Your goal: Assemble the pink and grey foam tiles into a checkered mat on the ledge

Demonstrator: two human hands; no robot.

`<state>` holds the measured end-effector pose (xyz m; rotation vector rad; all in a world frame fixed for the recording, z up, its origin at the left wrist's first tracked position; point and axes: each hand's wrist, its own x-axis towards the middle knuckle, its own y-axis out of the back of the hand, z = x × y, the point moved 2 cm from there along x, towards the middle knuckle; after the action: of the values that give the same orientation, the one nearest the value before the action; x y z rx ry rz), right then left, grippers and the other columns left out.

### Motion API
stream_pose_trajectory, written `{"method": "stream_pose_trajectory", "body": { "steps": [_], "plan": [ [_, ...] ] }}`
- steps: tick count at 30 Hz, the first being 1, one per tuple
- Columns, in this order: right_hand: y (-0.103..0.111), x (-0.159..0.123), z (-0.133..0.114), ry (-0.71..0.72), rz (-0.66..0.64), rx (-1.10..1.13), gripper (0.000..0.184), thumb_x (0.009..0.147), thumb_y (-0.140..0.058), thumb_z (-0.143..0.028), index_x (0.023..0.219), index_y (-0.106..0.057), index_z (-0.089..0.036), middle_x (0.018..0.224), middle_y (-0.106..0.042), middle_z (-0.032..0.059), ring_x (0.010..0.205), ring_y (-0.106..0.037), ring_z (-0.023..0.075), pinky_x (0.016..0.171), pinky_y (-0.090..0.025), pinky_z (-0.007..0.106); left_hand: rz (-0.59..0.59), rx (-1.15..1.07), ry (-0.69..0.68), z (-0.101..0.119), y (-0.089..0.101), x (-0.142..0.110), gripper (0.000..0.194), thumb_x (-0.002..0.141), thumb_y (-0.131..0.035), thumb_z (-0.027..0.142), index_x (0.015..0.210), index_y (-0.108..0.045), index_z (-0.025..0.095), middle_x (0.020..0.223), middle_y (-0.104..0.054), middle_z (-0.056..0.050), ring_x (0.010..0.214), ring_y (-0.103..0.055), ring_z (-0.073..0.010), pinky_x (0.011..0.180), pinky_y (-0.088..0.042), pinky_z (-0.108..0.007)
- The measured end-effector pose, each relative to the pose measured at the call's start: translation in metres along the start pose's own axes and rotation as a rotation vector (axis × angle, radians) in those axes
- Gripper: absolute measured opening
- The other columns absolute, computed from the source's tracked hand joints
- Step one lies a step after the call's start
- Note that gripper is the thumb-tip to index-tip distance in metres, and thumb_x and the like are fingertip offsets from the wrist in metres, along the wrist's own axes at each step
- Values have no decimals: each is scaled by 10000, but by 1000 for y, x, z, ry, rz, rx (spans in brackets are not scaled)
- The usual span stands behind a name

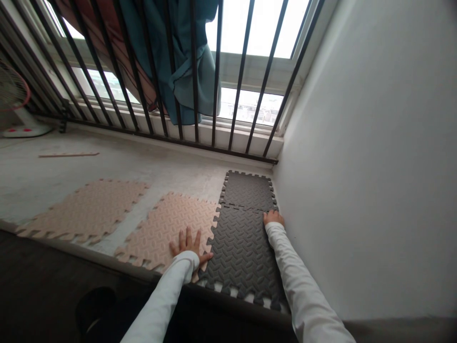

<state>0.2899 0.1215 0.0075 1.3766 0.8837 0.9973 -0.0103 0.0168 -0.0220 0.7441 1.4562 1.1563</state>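
My left hand (188, 244) lies flat with its fingers spread on a beige foam floor tile (167, 221), its thumb reaching to the edge of a dark grey foam tile (243, 247). My right hand (273, 217) has its fingers curled down at the right edge of that dark tile, close to the wall; its fingertips are partly hidden. Behind it, a second dark grey foam tile (248, 188) meets the first along a toothed seam. The beige tile touches the dark one along its right side, where the teeth look unevenly fitted.
Farther left lies another beige foam tile (93, 207), apart from the first. A white wall (364, 166) stands close on the right. Dark railing bars (194, 71) with hanging curtains (178, 62) run along the back. A thin strip (67, 155) and a fan (26, 128) are at left.
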Motion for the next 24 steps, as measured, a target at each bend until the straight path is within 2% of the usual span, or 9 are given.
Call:
{"method": "stream_pose_trajectory", "body": {
  "steps": [4,7,12,18,22,24],
  "plan": [
    [-6,-2,2,15,16,-3,385,778,-379,-282,1031,-505,-21,1019,-519,215,940,-489,256,780,-340,336,-11,14,3,0,3,-3,876,551,-420,676,1290,-92,339,1414,59,-30,1256,114,-310,924,10,-605],
    [-12,-8,0,3,38,-9,497,785,-363,-357,1096,-454,20,1064,-493,244,1020,-436,283,832,-309,359,-16,14,0,0,5,-6,868,559,-423,668,1291,-95,337,1415,54,-34,1257,107,-311,925,8,-603],
    [-18,-12,-10,-62,50,-26,738,761,-325,-521,1175,-352,90,1227,-343,303,1156,-282,349,942,-162,433,-6,15,1,1,8,-7,867,560,-431,666,1291,-98,338,1414,58,-40,1259,99,-310,923,-3,-607],
    [-17,-7,-16,-123,-102,-55,893,698,-272,-666,1295,-181,-8,1270,-311,270,1195,-228,341,968,-65,462,-14,10,-4,1,10,-9,870,562,-427,673,1292,-96,335,1414,58,-44,1258,100,-312,919,0,-613],
    [-16,-12,-11,-143,-147,-38,892,710,-252,-652,1284,-183,28,1345,-176,239,1239,-120,302,996,-63,424,-24,-20,-9,2,13,-11,869,565,-434,665,1292,-93,333,1413,55,-42,1259,101,-309,924,14,-605],
    [-12,-16,-14,-154,-152,-45,857,717,-262,-636,1275,-226,13,1336,-195,247,1231,-133,321,980,-59,487,-35,-37,-11,3,15,-13,876,559,-453,656,1291,-96,331,1414,44,-40,1258,102,-309,928,23,-600]
  ]
}}
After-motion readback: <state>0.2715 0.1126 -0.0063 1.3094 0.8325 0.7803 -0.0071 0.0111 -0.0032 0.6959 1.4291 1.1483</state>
